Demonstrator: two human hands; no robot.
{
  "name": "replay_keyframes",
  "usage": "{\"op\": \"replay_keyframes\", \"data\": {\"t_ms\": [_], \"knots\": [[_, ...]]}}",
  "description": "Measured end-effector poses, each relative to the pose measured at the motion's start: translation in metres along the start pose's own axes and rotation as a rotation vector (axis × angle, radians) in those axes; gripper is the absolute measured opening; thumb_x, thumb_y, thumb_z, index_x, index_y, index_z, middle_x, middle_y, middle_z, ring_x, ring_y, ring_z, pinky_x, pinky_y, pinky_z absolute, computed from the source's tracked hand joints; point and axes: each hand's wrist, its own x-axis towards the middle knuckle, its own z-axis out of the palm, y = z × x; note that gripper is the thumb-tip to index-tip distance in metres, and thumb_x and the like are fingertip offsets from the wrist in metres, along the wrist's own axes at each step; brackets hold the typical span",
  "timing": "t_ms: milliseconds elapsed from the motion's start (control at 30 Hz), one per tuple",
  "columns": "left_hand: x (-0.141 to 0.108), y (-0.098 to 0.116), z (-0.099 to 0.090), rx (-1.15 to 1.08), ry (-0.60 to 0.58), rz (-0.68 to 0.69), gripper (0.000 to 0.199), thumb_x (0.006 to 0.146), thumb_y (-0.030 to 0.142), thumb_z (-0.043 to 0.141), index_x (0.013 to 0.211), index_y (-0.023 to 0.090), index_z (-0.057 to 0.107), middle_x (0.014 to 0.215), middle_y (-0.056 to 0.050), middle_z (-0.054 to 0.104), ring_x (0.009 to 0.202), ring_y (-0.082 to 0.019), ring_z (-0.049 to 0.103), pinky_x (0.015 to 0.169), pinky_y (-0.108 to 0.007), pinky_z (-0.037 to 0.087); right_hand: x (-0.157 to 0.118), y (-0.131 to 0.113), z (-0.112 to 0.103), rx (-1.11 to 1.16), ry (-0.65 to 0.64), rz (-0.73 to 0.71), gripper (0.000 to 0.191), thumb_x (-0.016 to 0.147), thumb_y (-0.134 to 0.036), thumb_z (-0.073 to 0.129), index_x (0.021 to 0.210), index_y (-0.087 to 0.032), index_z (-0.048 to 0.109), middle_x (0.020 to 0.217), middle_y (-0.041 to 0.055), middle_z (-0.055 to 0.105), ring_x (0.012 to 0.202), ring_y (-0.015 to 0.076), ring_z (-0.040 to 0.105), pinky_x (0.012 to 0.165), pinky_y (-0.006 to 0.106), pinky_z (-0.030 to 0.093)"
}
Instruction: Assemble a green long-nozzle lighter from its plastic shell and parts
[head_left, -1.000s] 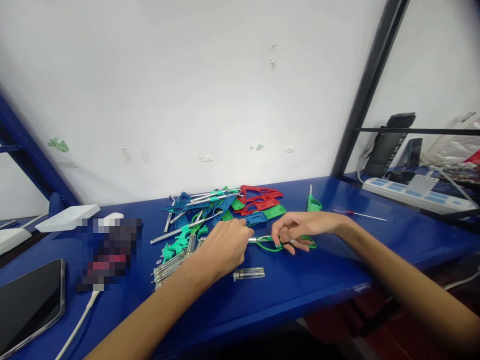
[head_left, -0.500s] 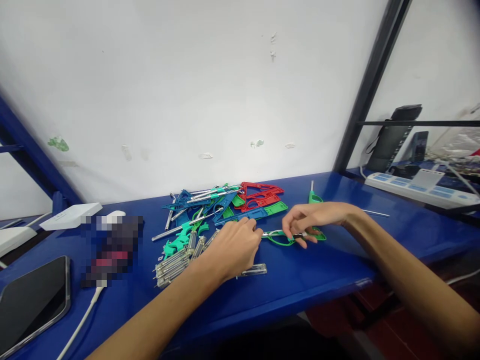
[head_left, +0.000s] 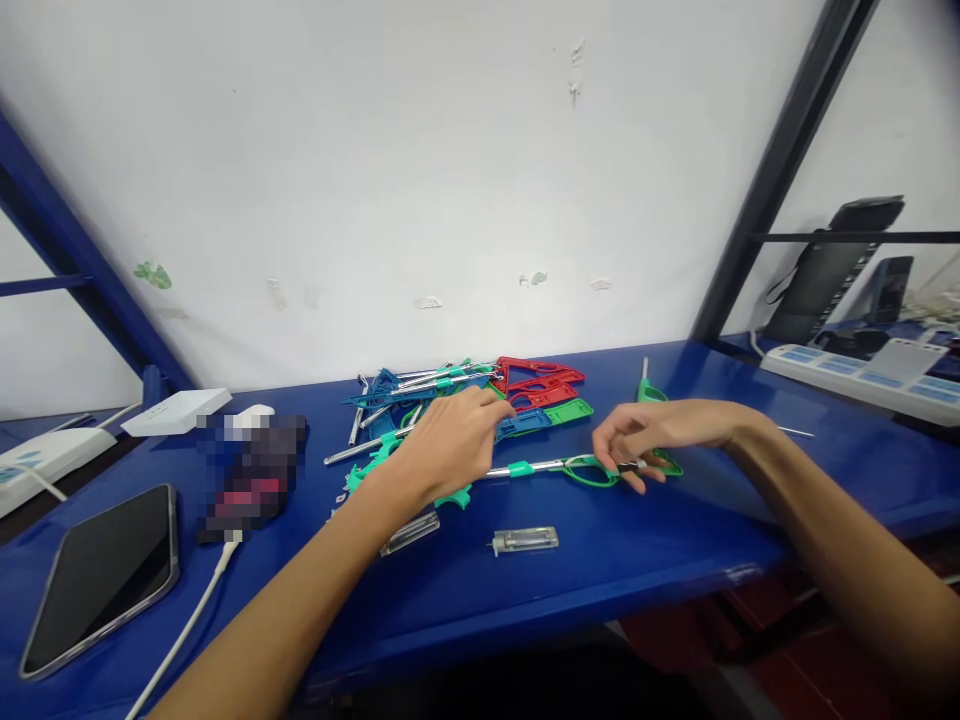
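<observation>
At the middle of the blue table my right hand (head_left: 637,440) has its fingers bent around a green lighter handle (head_left: 589,474) with a loop-shaped trigger guard. A dark part sits at its fingers. From the handle a metal lighter tube (head_left: 544,467) with a green sleeve points left. My left hand (head_left: 461,440) is over the pile of parts, fingers curled down and tips hidden. Just past it are blue shell halves (head_left: 525,423), and green trigger pieces (head_left: 455,497) lie below it. A clear fuel tank (head_left: 526,540) lies apart near the front; another clear tank (head_left: 410,534) is by my left forearm.
Red shell halves (head_left: 541,393) and metal tubes lie toward the wall. A green lighter (head_left: 648,389) stands out behind my right hand. On the left are a phone (head_left: 105,575), a white cable (head_left: 187,625) and a white box (head_left: 176,412). A power strip (head_left: 862,380) is at right.
My left hand has moved up and away from the front, onto the pile, uncovering the tube and the clear tank. My right hand stays at the green handle. The view has shifted slightly.
</observation>
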Motion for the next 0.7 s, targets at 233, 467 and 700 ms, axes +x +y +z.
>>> {"op": "replay_keyframes", "data": {"t_ms": [233, 467, 700], "knots": [[0.0, 0.015, 0.013, -0.109, -0.023, 0.095, 0.026, 0.103, 0.023, 0.051, 0.112, 0.019, 0.075, 0.113, -0.007, 0.073, 0.108, -0.023, 0.065, 0.092, -0.037, 0.053, 0.006, 0.002, 0.001, 0.002, 0.001, 0.003, 0.034, 0.102, -0.048, 0.063, 0.101, -0.014, 0.066, 0.081, -0.0005, 0.066, 0.057, 0.0087, 0.057, 0.05, 0.021, 0.046], [0.001, 0.018, 0.033, -0.185, -0.076, 0.104, 0.023, 0.102, 0.023, 0.057, 0.114, 0.019, 0.077, 0.113, -0.006, 0.073, 0.104, -0.022, 0.069, 0.089, -0.036, 0.054, 0.01, 0.001, 0.001, 0.001, -0.003, -0.009, 0.033, 0.103, -0.046, 0.062, 0.101, -0.014, 0.066, 0.081, -0.0009, 0.065, 0.057, 0.0085, 0.057, 0.052, 0.021, 0.049], [0.004, 0.018, 0.04, -0.221, -0.062, 0.094, 0.018, 0.099, 0.02, 0.062, 0.104, 0.019, 0.08, 0.109, -0.005, 0.073, 0.091, -0.02, 0.07, 0.082, -0.032, 0.053, 0.006, 0.0, 0.0, -0.001, -0.02, -0.043, 0.033, 0.103, -0.046, 0.062, 0.106, -0.014, 0.066, 0.083, -0.0005, 0.066, 0.061, 0.0097, 0.059, 0.056, 0.023, 0.051]]}}
